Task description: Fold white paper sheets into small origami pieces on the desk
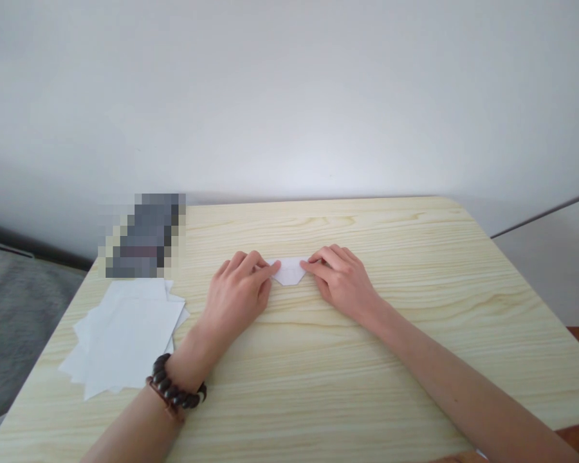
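Observation:
A small folded piece of white paper [289, 271] lies flat on the light wooden table [395, 360], its lower edge coming to a blunt point. My left hand [238, 292] rests on the table with fingers curled, and its fingertips press the paper's left end. My right hand [340, 276] mirrors it, fingers bent, with the tips pinching or pressing the paper's right end. A dark beaded bracelet [176, 391] circles my left wrist.
A loose stack of white paper sheets [125, 337] lies at the table's left side. Behind it sits a blurred dark object [145, 236] near the back left corner. A pale wall rises behind the table. Grey fabric [14, 321] shows beyond the left edge.

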Motion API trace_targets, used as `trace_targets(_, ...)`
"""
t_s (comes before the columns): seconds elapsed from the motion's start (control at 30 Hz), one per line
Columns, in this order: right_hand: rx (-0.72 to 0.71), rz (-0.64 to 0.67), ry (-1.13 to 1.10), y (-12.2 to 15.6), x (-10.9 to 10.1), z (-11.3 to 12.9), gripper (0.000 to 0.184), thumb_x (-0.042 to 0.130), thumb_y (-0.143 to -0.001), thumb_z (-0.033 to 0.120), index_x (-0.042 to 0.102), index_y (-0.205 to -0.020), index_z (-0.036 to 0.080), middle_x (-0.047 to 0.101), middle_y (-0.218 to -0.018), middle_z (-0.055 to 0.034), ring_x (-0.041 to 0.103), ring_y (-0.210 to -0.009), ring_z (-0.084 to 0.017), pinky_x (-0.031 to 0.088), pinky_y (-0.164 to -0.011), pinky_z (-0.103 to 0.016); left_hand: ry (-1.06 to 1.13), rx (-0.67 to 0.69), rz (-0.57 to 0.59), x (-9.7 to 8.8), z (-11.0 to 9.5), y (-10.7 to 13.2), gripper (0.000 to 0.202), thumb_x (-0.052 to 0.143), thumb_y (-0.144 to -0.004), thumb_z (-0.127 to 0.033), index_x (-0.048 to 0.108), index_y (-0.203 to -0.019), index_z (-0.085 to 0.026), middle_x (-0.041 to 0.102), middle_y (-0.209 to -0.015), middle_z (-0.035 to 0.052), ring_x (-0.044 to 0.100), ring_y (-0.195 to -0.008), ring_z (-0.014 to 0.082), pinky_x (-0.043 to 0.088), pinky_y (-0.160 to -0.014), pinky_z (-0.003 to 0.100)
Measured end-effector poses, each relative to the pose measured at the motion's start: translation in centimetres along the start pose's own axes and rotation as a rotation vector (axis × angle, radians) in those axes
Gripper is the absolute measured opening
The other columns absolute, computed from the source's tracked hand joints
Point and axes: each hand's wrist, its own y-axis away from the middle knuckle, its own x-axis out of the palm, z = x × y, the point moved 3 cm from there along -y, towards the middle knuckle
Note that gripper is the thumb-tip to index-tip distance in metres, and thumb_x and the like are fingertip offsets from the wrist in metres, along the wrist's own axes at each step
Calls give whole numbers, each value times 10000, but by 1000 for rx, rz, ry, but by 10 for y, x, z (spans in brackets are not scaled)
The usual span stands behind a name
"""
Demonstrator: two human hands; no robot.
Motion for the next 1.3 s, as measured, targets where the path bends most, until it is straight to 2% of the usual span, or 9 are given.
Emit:
trace_targets(0.2,78,-10,-135,-4,-2,-2,186,555,-873,246,704,-974,199,650,-984,-74,554,-863,-212,437,-782,-377,187,-109,-45,-2,12,0,197,547,-882,-284,727,-881,-205,642,-820,39,569,-776,181,483,-697,314)
trace_targets(0.3,192,8,-261,-15,1,-6,203,538,-907,308,681,-833,184,643,-918,-63,576,-836,-189,444,-776,-346,286,-175,-55,3,16,-2,254,547,-902,-340,686,-752,-189,646,-817,34,560,-798,178,466,-746,318)
trace_targets(0.4,277,40,-324,-25,8,-7,206,602,-875,350,625,-740,196,630,-813,-29,578,-795,-179,436,-770,-330,296,-233,-28,9,18,-5,245,570,-893,-373,668,-763,-190,649,-830,34,551,-826,196,444,-774,346)
trace_targets(0.53,344,33,-236,-27,15,-6,185,651,-835,384,620,-781,210,618,-835,-31,568,-822,-208,413,-791,-368,301,-275,23,13,18,-6,160,606,-870,-348,680,-836,-209,653,-859,31,551,-866,214,422,-805,372)
trace_targets(0.63,327,34,-268,-23,16,-7,154,662,-829,359,623,-865,214,625,-913,-40,582,-899,-224,415,-832,-383,311,-281,46,15,19,-6,169,617,-860,-340,690,-981,-247,638,-930,30,555,-921,220,414,-849,391)
trace_targets(0.73,270,37,-334,-20,13,-9,239,652,-842,367,601,-1025,221,618,-1016,-60,577,-992,-228,423,-882,-388,306,-262,9,16,19,-4,256,627,-854,-358,681,-1088,-269,606,-985,41,551,-942,220,423,-869,391)
trace_targets(0.9,216,100,-328,-17,8,-10,306,647,-829,454,585,-1015,219,576,-1065,-82,551,-1044,-242,424,-917,-407,350,-243,8,16,20,-4,170,635,-854,-336,712,-987,-263,619,-961,34,550,-919,210,424,-860,380)
trace_targets(1.17,171,141,-321,-14,5,-7,240,631,-843,402,575,-993,224,579,-1109,-72,531,-1036,-239,400,-914,-406,403,-203,63,13,19,-6,113,615,-854,-280,632,-948,-218,638,-1075,43,536,-1019,231,400,-908,417)
trace_targets(1.3,144,135,-345,-15,5,-6,210,628,-849,368,554,-976,218,618,-1014,-56,541,-954,-223,400,-869,-383,473,-192,112,14,18,-6,95,589,-860,-274,588,-935,-216,671,-941,16,579,-921,203,414,-861,387)
